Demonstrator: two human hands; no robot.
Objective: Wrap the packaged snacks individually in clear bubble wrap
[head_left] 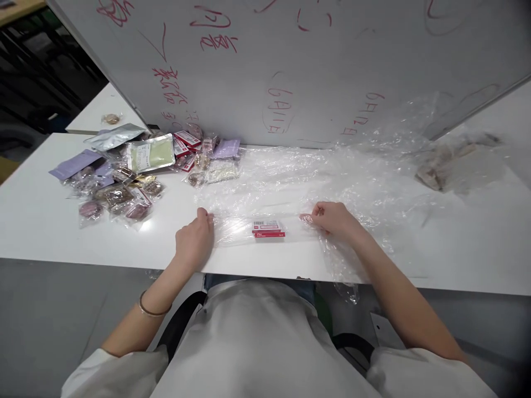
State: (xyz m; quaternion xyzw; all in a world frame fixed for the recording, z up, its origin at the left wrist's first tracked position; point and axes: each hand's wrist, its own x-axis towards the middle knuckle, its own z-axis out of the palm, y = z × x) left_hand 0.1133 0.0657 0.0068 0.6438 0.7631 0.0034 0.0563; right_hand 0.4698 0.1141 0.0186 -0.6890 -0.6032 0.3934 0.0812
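A sheet of clear plastic film (286, 171) lies crumpled across the table. At its left near edge my left hand (194, 237) is closed, with the film pinched in its fingers. My right hand (334, 218) pinches the same film farther right, and a loose fold hangs below it past the table's front edge. Between the two hands lies a small red and white box (269, 229) with a printed label. Film seems to cover the box, at least in part; how far it wraps round it I cannot tell.
To the left is a pile of small packets: a green pouch (151, 153), a silver pouch (116, 137), purple packets (77, 164) and several clear-wrapped pieces. A whiteboard (249, 72) with red writing stands behind the table (37, 221). Brownish wrapped material (433, 174) lies at the right.
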